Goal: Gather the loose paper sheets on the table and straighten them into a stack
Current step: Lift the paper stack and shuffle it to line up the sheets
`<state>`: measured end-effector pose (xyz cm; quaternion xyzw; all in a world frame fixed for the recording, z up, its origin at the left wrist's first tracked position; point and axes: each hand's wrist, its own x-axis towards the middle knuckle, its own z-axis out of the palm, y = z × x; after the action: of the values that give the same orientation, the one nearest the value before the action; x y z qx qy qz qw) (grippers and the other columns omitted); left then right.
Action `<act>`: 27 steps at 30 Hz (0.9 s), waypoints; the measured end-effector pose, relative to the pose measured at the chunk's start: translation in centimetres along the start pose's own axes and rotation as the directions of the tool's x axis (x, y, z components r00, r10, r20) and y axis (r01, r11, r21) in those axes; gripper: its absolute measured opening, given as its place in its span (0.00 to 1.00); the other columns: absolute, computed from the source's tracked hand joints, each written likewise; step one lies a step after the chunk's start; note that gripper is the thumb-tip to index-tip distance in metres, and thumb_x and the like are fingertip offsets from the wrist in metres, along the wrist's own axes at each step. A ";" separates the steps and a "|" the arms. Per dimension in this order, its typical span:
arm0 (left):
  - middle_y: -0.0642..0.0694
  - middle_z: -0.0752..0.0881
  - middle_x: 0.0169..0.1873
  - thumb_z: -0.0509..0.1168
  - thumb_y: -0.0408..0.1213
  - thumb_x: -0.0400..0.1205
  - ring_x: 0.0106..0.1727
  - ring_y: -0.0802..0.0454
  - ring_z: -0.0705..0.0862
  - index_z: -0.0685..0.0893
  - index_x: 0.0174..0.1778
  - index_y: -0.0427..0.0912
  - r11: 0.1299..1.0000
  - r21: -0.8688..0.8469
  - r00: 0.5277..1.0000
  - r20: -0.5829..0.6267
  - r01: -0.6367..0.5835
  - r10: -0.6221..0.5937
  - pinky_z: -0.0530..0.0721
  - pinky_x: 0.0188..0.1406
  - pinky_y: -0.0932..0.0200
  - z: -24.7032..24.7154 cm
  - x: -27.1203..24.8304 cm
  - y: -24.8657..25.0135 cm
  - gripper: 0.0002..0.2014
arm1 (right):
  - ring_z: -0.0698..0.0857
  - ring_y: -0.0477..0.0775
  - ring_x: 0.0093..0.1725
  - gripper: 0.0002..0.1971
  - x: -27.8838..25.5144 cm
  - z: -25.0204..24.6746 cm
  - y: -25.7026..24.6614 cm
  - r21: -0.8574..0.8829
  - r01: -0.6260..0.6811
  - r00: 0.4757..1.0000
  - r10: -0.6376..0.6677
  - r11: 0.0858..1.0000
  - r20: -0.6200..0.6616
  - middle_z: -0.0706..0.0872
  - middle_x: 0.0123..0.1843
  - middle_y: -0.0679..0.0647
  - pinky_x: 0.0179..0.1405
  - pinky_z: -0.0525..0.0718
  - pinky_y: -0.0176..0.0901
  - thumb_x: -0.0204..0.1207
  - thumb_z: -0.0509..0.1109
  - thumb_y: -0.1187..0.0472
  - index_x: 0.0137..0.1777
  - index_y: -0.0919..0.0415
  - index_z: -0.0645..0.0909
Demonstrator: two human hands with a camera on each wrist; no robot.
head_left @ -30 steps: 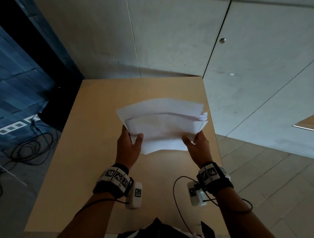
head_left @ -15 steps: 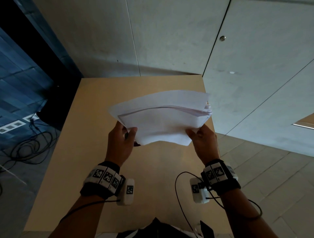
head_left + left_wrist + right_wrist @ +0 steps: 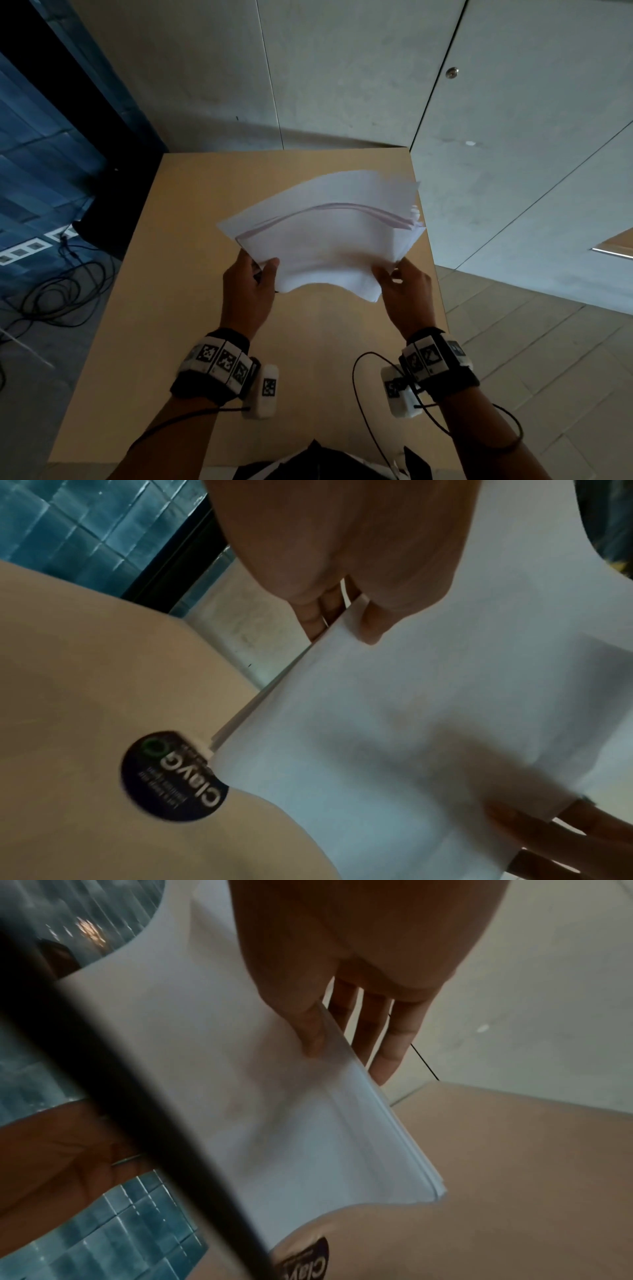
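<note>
The worktop point(image 3: 144, 308) fills the middle of your head view, pale wood, its far edge against a grey panelled wall point(image 3: 342, 68). To its left, dark cables point(image 3: 51, 291) lie on the floor.

Your sheets point(image 3: 329, 240) are off the worktop, held up over its middle between both hands, near edge towards you. They sag and curl in a wave, and the edges are not flush: on the right side the layers fan out in steps, and one sheet at the back stands higher than the rest.

Your left hand point(image 3: 248, 294) grips the sheets at their near left corner, thumb on the face turned to you, fingers point(image 3: 316, 612) curled behind; the left wrist view shows the thumb pressed on the top sheet and the sheet edges running away from it.

Your right hand point(image 3: 404, 294) grips the near right corner the same way. In the right wrist view the thumb lies on the top sheet and the fingers point(image 3: 387, 1047) reach straight along the underside, the stack's edge between them.

Each wrist carries a black band point(image 3: 215, 373) with square black-and-white markers, a white camera block point(image 3: 263, 390) beside it, and a thin black cord.

A round dark sticker point(image 3: 171, 777) with white lettering lies on the worktop below the sheets' lower left corner, partly covered by it in the left wrist view.
</note>
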<state>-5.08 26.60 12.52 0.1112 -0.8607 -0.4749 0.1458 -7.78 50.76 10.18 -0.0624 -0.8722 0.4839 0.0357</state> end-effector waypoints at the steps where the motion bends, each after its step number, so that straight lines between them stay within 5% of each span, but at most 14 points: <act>1: 0.47 0.84 0.49 0.67 0.31 0.81 0.47 0.56 0.84 0.78 0.63 0.31 0.999 -0.033 1.000 -0.005 -0.008 0.008 0.77 0.39 0.82 -0.3 0.0 0.3 0.16 | 0.84 0.39 0.37 0.07 -0.1 -0.4 -0.4 0.013 0.027 0.999 -0.027 1.000 -0.025 0.87 0.41 0.48 0.32 0.73 0.18 0.78 0.71 0.60 0.52 0.62 0.86; 4: 0.49 0.84 0.48 0.69 0.35 0.80 0.47 0.53 0.85 0.77 0.64 0.37 0.999 -0.032 1.000 0.025 0.016 -0.016 0.85 0.45 0.61 -0.4 -0.3 -0.4 0.17 | 0.85 0.42 0.39 0.09 -0.3 -0.5 0.1 -0.009 0.035 0.999 -0.035 0.999 0.019 0.86 0.43 0.48 0.35 0.75 0.17 0.78 0.71 0.59 0.55 0.61 0.84; 7: 0.47 0.84 0.47 0.69 0.35 0.79 0.48 0.46 0.85 0.76 0.66 0.39 0.993 0.060 0.987 0.120 0.104 -0.111 0.86 0.48 0.50 0.6 -1.0 -2.8 0.20 | 0.88 0.54 0.48 0.13 -0.4 0.8 2.5 -0.129 -0.041 0.983 0.063 0.991 0.173 0.89 0.50 0.52 0.46 0.84 0.41 0.77 0.71 0.58 0.61 0.59 0.81; 13: 0.45 0.86 0.47 0.66 0.33 0.81 0.51 0.44 0.86 0.80 0.61 0.34 0.991 0.074 0.988 0.102 0.108 -0.115 0.79 0.47 0.59 1.3 -1.2 -3.3 0.13 | 0.85 0.49 0.40 0.11 -0.5 1.3 2.6 -0.151 -0.062 0.978 0.090 0.987 0.186 0.91 0.49 0.56 0.36 0.76 0.33 0.79 0.69 0.59 0.57 0.61 0.86; 17: 0.47 0.85 0.48 0.67 0.31 0.81 0.49 0.55 0.84 0.80 0.60 0.30 0.999 0.043 1.000 0.017 0.017 -0.017 0.76 0.42 0.73 -0.1 -0.4 -0.8 0.13 | 0.84 0.45 0.39 0.09 -0.3 -0.7 -0.3 -0.109 0.026 0.993 -0.013 0.994 0.120 0.89 0.44 0.50 0.33 0.71 0.21 0.79 0.69 0.60 0.53 0.63 0.86; 20: 0.50 0.84 0.51 0.67 0.33 0.81 0.52 0.58 0.84 0.79 0.62 0.33 1.000 -0.009 1.000 -0.006 -0.020 0.020 0.80 0.45 0.69 -1.1 -0.5 -0.2 0.15 | 0.81 0.32 0.37 0.05 -0.4 -1.5 -1.1 -0.043 0.051 0.997 -0.048 0.998 0.062 0.85 0.40 0.44 0.31 0.74 0.16 0.79 0.70 0.60 0.50 0.59 0.85; 22: 0.48 0.84 0.51 0.67 0.34 0.81 0.52 0.55 0.84 0.78 0.63 0.34 1.000 0.018 1.000 0.030 0.000 -0.001 0.80 0.44 0.62 -0.8 -0.9 -1.1 0.15 | 0.84 0.39 0.40 0.05 -0.6 -1.0 -0.3 -0.058 0.042 0.996 -0.037 0.997 0.082 0.86 0.41 0.45 0.38 0.77 0.20 0.78 0.70 0.59 0.51 0.58 0.83; 24: 0.46 0.84 0.49 0.68 0.34 0.80 0.52 0.48 0.85 0.77 0.65 0.36 0.996 0.056 0.993 0.095 0.063 -0.068 0.79 0.44 0.59 0.2 -1.6 -2.6 0.17 | 0.85 0.48 0.47 0.11 -1.0 0.1 1.4 -0.111 0.000 0.984 0.020 0.994 0.178 0.87 0.50 0.50 0.47 0.83 0.37 0.78 0.70 0.60 0.60 0.58 0.80; 27: 0.46 0.84 0.54 0.68 0.34 0.79 0.56 0.48 0.84 0.72 0.71 0.41 0.985 0.036 0.973 0.150 0.171 -0.174 0.81 0.50 0.56 1.5 -2.2 -4.4 0.24 | 0.82 0.50 0.53 0.18 -1.5 1.5 3.2 -0.128 -0.060 0.961 0.092 0.990 0.260 0.85 0.58 0.52 0.51 0.77 0.40 0.77 0.69 0.63 0.67 0.57 0.74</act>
<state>-3.29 26.16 7.67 0.1505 -0.8619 -0.4830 0.0362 -6.21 50.93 6.64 -0.0326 -0.8933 0.4360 -0.1038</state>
